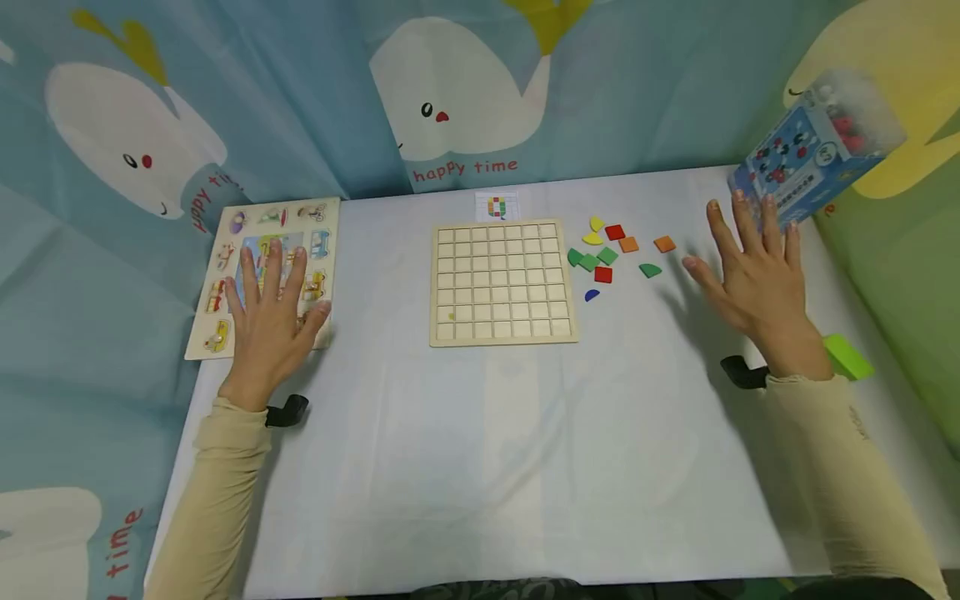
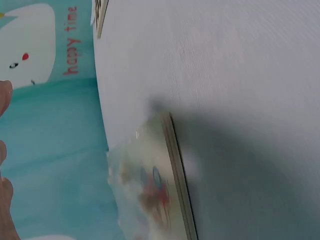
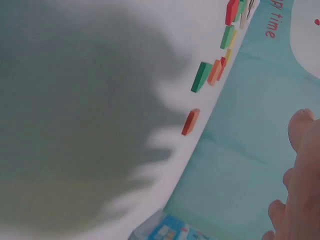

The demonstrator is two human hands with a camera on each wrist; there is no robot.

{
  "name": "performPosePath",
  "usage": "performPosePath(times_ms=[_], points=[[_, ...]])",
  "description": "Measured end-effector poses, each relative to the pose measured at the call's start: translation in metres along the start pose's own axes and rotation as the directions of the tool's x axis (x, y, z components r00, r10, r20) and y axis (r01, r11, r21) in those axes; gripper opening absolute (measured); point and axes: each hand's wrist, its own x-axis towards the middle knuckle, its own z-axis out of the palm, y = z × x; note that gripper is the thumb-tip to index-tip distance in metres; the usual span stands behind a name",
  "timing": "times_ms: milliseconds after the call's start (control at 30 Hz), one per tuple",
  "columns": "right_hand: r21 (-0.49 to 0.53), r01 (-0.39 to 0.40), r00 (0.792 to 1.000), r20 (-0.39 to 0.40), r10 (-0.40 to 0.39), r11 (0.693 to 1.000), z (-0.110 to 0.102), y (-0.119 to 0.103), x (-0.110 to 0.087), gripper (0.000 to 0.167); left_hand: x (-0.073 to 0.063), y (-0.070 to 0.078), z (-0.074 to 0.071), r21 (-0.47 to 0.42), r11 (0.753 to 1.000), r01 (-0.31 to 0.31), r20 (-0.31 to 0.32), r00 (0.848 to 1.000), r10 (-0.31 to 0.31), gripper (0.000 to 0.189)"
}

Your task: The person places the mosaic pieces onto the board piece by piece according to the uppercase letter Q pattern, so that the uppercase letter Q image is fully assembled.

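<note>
My left hand [image 1: 268, 325], fingers spread, is over the wooden picture puzzle board [image 1: 202, 333] at the table's left and holds nothing. Its fingertips [image 2: 4, 95] show at the left edge of the left wrist view. On the right, my right hand [image 1: 765, 287] is also spread and holds nothing, casting a shadow on the cloth; its fingers overlap the blue box [image 1: 802, 158] in the head view. Between the hands lies a square wooden grid board [image 1: 504, 283]. Several flat coloured pieces, among them an orange square [image 1: 664, 244] and a green quarter piece [image 1: 650, 270], lie right of it.
A small card [image 1: 497, 207] with a coloured letter-like pattern lies behind the grid board. Near the right wrist is a bright green block [image 1: 847, 357]. The blue box has a clear top with red and white things inside. Printed curtains [image 1: 300, 100] hang behind the white table.
</note>
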Motion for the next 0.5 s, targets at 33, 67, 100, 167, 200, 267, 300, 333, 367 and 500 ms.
performPosePath(times_ms=[33,67,100,167,200,267,300,333,367,500], points=[[0.001,0.007,1.0,0.001,-0.007,1.0,0.002,-0.001,0.003,0.083,0.002,0.002,0.002,-0.001,1.0,-0.002,0.006,1.0,0.002,0.079],[0.005,0.015,1.0,0.001,-0.015,1.0,0.003,-0.003,0.007,0.082,0.004,0.004,0.003,-0.006,1.0,-0.006,0.015,1.0,0.006,0.079],[0.002,0.024,1.0,0.003,-0.024,1.0,0.005,-0.005,0.011,0.081,0.007,0.007,0.005,-0.007,1.0,-0.013,0.023,1.0,0.013,0.079],[-0.003,0.05,0.999,0.006,-0.05,0.999,0.009,-0.009,0.019,0.08,0.013,0.012,0.011,-0.014,0.999,-0.033,0.038,0.999,0.034,0.079],[0.002,0.065,0.998,0.007,-0.065,0.998,0.011,-0.012,0.023,0.079,0.015,0.015,0.014,-0.021,0.999,-0.043,0.049,0.998,0.044,0.078],[0.013,0.1,0.995,0.01,-0.101,0.995,0.015,-0.017,0.033,0.077,0.021,0.022,0.022,-0.041,0.997,-0.064,0.074,0.995,0.067,0.078],[0.024,0.12,0.993,0.008,-0.12,0.993,0.017,-0.02,0.038,0.076,0.024,0.027,0.026,-0.053,0.996,-0.075,0.086,0.993,0.079,0.077],[0.044,0.135,0.991,0.004,-0.136,0.99,0.018,-0.024,0.043,0.075,0.026,0.031,0.03,-0.067,0.994,-0.087,0.097,0.991,0.093,0.076],[0.07,0.153,0.988,-0.003,-0.153,0.986,0.02,-0.028,0.048,0.073,0.029,0.036,0.035,-0.081,0.992,-0.096,0.114,0.988,0.105,0.076],[0.174,0.193,0.981,-0.002,-0.196,0.966,0.024,-0.042,0.067,0.066,0.039,0.053,0.054,-0.136,0.982,-0.134,0.173,0.972,0.157,0.076]])
